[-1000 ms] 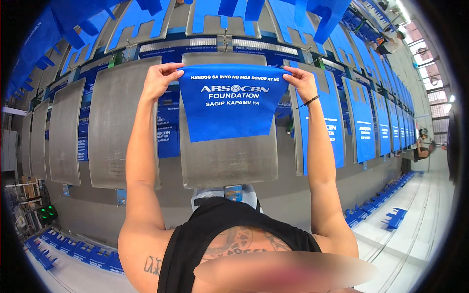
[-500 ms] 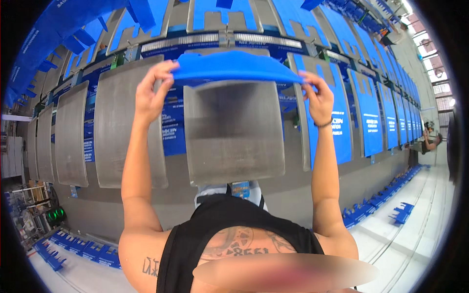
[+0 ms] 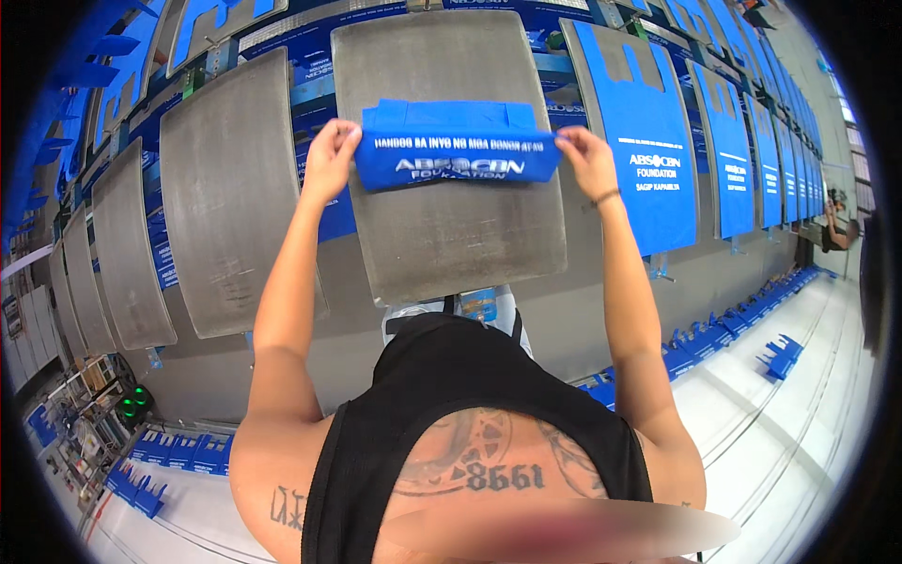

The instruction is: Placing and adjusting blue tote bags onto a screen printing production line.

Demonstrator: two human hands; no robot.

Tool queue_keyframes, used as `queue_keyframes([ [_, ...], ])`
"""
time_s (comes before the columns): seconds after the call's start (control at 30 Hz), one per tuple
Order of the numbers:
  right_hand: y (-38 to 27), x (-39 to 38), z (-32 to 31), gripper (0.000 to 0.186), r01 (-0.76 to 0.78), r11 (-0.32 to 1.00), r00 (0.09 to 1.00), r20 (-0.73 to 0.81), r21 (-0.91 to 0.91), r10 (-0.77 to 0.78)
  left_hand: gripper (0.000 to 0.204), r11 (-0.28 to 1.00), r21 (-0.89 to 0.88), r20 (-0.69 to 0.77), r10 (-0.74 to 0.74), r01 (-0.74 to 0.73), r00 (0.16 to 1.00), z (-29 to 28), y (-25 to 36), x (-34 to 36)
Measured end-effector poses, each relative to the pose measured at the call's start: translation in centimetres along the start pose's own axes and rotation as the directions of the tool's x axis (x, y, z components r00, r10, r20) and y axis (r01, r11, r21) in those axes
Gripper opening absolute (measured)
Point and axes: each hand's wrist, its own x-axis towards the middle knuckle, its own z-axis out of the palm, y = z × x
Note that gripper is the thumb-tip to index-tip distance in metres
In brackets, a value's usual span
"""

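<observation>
A blue fabric bag (image 3: 451,160) with white print hangs between my two hands, over a grey flat board (image 3: 460,244). My left hand (image 3: 329,162) pinches its left upper corner between thumb and fingers. At the right end, my right hand (image 3: 590,164) pinches the other corner. The bag stretches level between them and looks folded or bunched, its lower part turned under and out of sight. Whether its underside touches the board, I cannot tell. The board's near end lies close to my waist.
Bare grey boards (image 3: 230,197) stand in a row to the left. On the right, a board carries a printed blue bag (image 3: 648,141), with several more beyond it. Blue bags also line a low ledge (image 3: 723,329) by the white floor (image 3: 752,432). A person (image 3: 839,226) is at the far right.
The bag has come nearer to me and turned from a blurred plain blue edge to show its printed face. Both hands keep their corners. The view has shifted, showing more of the board's far end.
</observation>
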Motion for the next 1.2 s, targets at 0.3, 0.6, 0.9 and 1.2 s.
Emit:
queue_keyframes([
  [0.3, 3.7, 6.8, 3.5, 0.059, -0.395, 0.848, 0.906, 0.301, 0.354, 0.297, 0.047, 0.922, -0.285, -0.005, -0.274, 0.261, 0.962, 1.0, -3.5, 3.8],
  [0.6, 7.2, 1.6, 6.2, 0.019, -0.260, 0.920, 0.966, 0.079, 0.294, 0.248, 0.034, 0.988, -0.115, -0.243, -0.127, 0.102, 0.962, 3.0, -4.8, -2.1],
  [0.9, 6.5, 2.0, 6.3, 0.032, -0.168, 0.985, 0.976, -0.146, -0.031, 0.162, 0.037, 0.989, -0.123, -0.187, -0.102, 0.080, 0.977, 1.9, -3.5, 0.0],
  [1.2, 5.5, -1.8, 6.5, 0.041, -0.323, 0.931, 0.941, -0.045, 0.172, 0.335, 0.036, 0.928, -0.017, -0.216, -0.366, 0.372, 0.905, 2.5, -4.3, -4.1],
])
